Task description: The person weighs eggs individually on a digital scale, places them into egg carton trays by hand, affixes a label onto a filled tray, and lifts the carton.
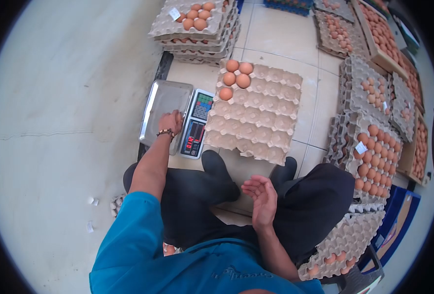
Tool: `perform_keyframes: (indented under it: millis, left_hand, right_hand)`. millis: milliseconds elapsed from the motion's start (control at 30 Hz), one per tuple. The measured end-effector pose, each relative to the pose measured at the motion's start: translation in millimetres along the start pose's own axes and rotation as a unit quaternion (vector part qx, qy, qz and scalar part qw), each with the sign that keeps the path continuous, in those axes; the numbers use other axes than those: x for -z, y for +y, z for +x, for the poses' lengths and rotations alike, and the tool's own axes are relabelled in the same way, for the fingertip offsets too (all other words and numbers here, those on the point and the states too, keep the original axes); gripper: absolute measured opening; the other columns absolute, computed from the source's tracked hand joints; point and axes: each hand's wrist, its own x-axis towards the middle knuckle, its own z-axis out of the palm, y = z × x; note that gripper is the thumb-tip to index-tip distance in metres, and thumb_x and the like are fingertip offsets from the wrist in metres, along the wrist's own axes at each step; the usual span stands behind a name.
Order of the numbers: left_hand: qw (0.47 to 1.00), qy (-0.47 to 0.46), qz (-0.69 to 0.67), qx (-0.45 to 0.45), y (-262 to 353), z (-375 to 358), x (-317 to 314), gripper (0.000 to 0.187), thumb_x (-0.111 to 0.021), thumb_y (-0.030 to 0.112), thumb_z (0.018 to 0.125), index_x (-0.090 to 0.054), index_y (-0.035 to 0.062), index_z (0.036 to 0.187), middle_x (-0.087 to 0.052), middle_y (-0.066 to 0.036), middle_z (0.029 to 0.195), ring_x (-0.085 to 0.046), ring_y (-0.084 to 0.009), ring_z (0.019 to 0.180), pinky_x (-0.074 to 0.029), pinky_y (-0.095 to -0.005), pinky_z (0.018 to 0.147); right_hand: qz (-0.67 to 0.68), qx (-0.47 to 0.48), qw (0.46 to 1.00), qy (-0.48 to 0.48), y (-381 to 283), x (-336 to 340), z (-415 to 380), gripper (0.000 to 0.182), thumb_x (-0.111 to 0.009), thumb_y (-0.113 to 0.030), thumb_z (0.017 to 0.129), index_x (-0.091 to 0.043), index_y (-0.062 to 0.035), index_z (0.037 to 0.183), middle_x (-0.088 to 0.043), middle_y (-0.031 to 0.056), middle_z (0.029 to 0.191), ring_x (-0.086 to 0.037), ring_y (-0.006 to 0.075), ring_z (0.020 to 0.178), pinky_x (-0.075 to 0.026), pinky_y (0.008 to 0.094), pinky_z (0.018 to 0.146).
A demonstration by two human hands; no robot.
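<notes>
My left hand (172, 122), with a bracelet at the wrist, is over the right part of the metal pan (160, 100) of a scale. Its fingers curl down, and whatever they hold is hidden. Red digits glow on the scale's display (194, 138). Right of the scale lies a cardboard egg tray (256, 115), with several brown eggs (229, 78) in its upper left corner and its other cups bare. My right hand (262, 200) is held palm up below the tray, empty, its fingers stretched out.
Stacked trays with eggs (197, 22) stand above the scale. More stacks (369, 152) and wooden crates of eggs (381, 36) line the right side. Below them are a tray (342, 245) with some eggs and a blue crate (398, 223). My dark boots (217, 171) are below the tray.
</notes>
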Motion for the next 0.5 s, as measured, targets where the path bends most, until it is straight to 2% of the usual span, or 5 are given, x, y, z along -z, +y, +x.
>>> perform_keyframes:
  millis: [133,233,333,433,500]
  left_hand:
    - [0.987,0.079,-0.103,0.098,15,-3,8,0.041,-0.066,0.024,0.083,-0.058,0.0142,0.122,-0.067,-0.018,0.101,-0.063,-0.0351,0.099,-0.051,-0.0428,0.085]
    - [0.885,0.225,-0.394,0.104,59,-22,56,0.042,-0.071,0.017,0.081,-0.057,0.0108,0.121,-0.066,-0.016,0.1,-0.064,-0.0333,0.099,-0.054,-0.0389,0.081]
    - [0.822,0.208,-0.523,-0.083,116,-49,100,0.04,-0.074,0.006,0.081,-0.058,0.0062,0.117,-0.063,-0.007,0.107,-0.063,-0.0178,0.101,-0.054,-0.0299,0.083]
    - [0.838,0.152,-0.492,-0.179,154,-66,102,0.038,-0.072,0.005,0.08,-0.058,0.005,0.115,-0.062,-0.011,0.103,-0.063,-0.0251,0.101,-0.054,-0.0372,0.083]
    - [0.856,0.206,-0.424,-0.212,156,-56,80,0.038,-0.072,0.005,0.078,-0.06,0.0058,0.114,-0.064,-0.011,0.105,-0.063,-0.026,0.099,-0.052,-0.0369,0.086]
  right_hand:
    - [-0.004,0.006,1.0,0.008,-1,4,-2,0.044,-0.033,-0.033,0.102,-0.055,0.0029,0.115,-0.064,0.0165,0.101,-0.064,0.0246,0.095,-0.049,0.0366,0.088]
    - [0.007,0.005,1.0,-0.012,0,0,-4,0.043,-0.034,-0.032,0.102,-0.055,0.0029,0.115,-0.064,0.0162,0.101,-0.064,0.0243,0.095,-0.049,0.0365,0.088]
    - [-0.004,0.017,0.999,-0.034,-8,-4,-10,0.042,-0.035,-0.032,0.101,-0.055,0.0031,0.115,-0.064,0.0158,0.101,-0.063,0.0237,0.095,-0.049,0.0363,0.087]
    - [-0.015,0.086,0.995,-0.04,-33,-2,-27,0.042,-0.036,-0.031,0.101,-0.054,0.004,0.116,-0.064,0.0158,0.102,-0.063,0.0233,0.095,-0.049,0.0361,0.088]
    - [-0.012,0.157,0.987,-0.041,-57,4,-47,0.041,-0.037,-0.029,0.101,-0.054,0.0053,0.116,-0.064,0.0157,0.102,-0.063,0.0224,0.095,-0.048,0.0353,0.088]
